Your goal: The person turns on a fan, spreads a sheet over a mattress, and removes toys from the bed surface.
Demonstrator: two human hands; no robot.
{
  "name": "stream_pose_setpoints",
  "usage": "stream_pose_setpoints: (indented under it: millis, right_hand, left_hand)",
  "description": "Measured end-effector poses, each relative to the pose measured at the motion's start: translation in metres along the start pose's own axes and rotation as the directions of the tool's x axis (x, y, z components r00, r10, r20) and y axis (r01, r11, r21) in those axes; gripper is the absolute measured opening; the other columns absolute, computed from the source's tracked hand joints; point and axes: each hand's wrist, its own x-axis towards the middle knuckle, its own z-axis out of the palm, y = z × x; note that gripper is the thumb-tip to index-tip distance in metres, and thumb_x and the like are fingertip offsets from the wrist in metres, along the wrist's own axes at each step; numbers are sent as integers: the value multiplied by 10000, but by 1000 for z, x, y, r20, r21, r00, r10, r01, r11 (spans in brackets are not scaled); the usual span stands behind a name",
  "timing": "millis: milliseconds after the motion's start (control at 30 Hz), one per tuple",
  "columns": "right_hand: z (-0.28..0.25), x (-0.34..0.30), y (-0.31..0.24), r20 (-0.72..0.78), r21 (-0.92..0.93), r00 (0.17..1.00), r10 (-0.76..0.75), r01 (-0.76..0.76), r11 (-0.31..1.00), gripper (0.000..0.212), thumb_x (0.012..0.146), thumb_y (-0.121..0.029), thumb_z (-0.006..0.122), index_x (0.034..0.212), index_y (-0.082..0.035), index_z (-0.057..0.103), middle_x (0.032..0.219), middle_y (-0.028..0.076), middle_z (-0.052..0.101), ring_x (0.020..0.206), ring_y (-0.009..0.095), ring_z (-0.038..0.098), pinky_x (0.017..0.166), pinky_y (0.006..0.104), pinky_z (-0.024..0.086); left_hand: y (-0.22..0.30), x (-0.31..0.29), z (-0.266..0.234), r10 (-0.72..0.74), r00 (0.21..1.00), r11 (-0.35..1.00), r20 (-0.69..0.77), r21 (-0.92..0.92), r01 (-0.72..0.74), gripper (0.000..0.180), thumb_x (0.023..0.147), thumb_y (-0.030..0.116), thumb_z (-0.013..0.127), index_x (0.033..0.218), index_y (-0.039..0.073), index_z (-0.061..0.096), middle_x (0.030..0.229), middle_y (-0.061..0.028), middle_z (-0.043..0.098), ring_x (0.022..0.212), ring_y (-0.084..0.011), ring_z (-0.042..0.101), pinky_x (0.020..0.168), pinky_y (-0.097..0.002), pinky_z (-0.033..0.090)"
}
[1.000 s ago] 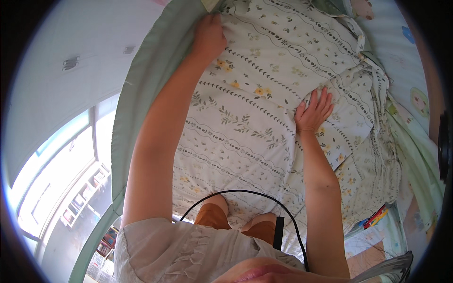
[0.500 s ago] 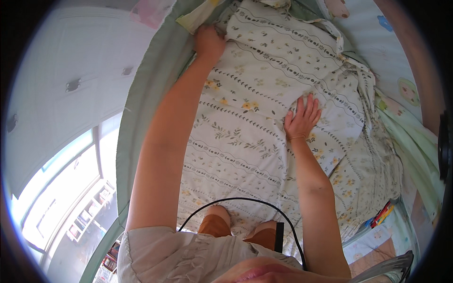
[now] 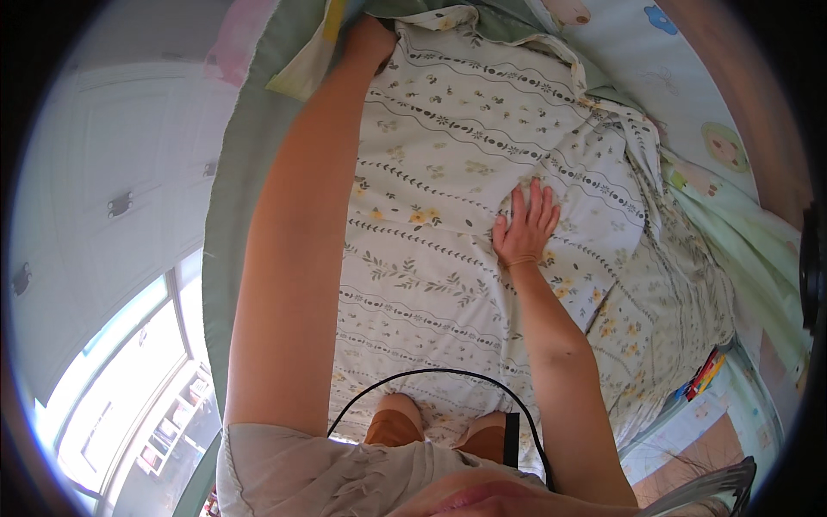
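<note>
A white bed sheet (image 3: 413,267) with a yellow floral and dark leaf print covers the mattress in front of me. At its far left edge is my left hand (image 3: 370,43), reaching down beside the mattress at the green side fabric (image 3: 250,146). The fingers of that hand are hidden, so whether they grip the sheet cannot be seen. My right hand (image 3: 527,226) lies flat on the middle of the sheet with its fingers spread, holding nothing. Folds gather along the sheet's right side.
Green side fabric borders the bed on the left, and a pale patterned side panel (image 3: 689,103) rises on the right. Colourful thin items (image 3: 708,372) stand at the lower right. My knees (image 3: 398,414) are on the bed, and a black cable (image 3: 448,371) arcs before me.
My left hand has moved farther away along the sheet's left edge, towards the far corner. My right hand stays flat on the same patch of sheet while the view shifts slightly.
</note>
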Motion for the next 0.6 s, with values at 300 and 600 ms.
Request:
stream_pose_setpoints:
  millis: [300,600]
  right_hand:
    - [-1,1,1,7,12,1000,-11,11,1000,524,843,-341,476,1309,-102,505,1491,143,324,1394,375,226,1115,552,121]
    - [0,3,-5,-2,32,1000,-16,16,999,519,850,-347,468,1304,-98,509,1489,149,332,1388,382,237,1112,557,122]
  left_hand:
    - [63,-43,-33,-108,967,646,232,-723,245,245,960,229,513,942,-4,588,856,-119,648,706,-231,599,656,-370,495]
    - [95,-27,-29,85,868,472,490,-787,398,224,973,204,503,980,4,606,890,-88,660,695,-189,638,614,-339,540]
